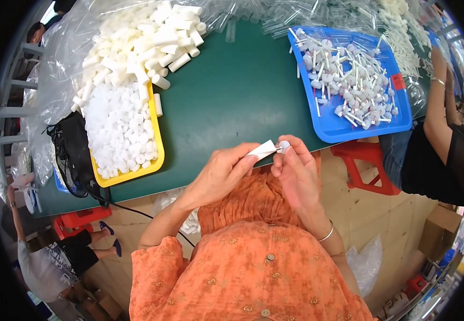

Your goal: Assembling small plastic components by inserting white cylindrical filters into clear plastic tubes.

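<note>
Just past the near edge of the green table [226,107], my two hands meet in front of me. My left hand [224,171] is closed round a white foam cylinder [262,150], which points toward the right hand. Between the thumb and fingers of my right hand [300,174] is a small translucent plastic cap [284,145], its short stem at the cylinder's end. Whether the stem is inside the cylinder I cannot tell. A yellow tray [159,144] of white caps is to the left. To the right lies a blue tray [325,131] holding capped white stems.
White foam cylinders [151,43] are heaped at the back left. Clear plastic tubes [317,16] lie at the back. A black mesh bag [66,144] with a cable sits by the yellow tray. A co-worker [440,144] sits at right near a red stool [368,166]; another person [55,262] is at left.
</note>
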Demonstrator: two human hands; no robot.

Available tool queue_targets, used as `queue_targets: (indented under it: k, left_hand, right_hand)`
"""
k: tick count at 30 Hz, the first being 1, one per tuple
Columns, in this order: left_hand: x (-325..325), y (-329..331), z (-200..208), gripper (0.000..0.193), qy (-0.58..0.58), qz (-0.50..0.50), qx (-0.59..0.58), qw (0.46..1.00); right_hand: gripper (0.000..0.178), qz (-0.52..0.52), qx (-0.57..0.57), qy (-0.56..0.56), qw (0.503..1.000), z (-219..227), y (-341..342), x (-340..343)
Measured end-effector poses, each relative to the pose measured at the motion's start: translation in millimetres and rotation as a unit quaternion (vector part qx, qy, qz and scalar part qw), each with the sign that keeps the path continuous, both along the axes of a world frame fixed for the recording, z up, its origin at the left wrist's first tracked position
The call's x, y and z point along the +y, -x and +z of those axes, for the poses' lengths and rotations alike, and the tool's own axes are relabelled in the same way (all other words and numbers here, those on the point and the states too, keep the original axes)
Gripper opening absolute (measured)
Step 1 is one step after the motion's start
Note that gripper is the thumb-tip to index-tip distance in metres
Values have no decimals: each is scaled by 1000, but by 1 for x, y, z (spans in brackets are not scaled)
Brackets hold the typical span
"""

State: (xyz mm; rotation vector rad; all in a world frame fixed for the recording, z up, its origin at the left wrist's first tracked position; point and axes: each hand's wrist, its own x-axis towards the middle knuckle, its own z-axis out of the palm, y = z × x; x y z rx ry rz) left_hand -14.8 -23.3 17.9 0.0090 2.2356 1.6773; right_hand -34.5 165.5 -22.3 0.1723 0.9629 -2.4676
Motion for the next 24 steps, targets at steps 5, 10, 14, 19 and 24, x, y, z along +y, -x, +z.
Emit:
queue_targets:
  k: [5, 10, 14, 19, 24]
  left_hand:
    - [5, -3, 1, 26, 35, -6, 88, 996]
    - [9, -7, 2, 31, 154, -4, 210, 965]
    - [4, -8, -9, 29, 185, -3, 266, 946]
    - [4, -9, -10, 30, 232, -20, 309, 922]
    - [7, -9, -8, 34, 188, -24, 283, 940]
  right_hand:
    - [20, -6, -10, -21, 1000, 2, -2, -4]
    - [20, 4, -7, -34, 999, -3, -3, -2]
    - [16, 3, 16, -61, 998, -5, -1, 2]
    - [13, 3, 43, -77, 996, -9, -2, 1]
    - [12, -7, 56, -77, 995, -5, 0, -3]
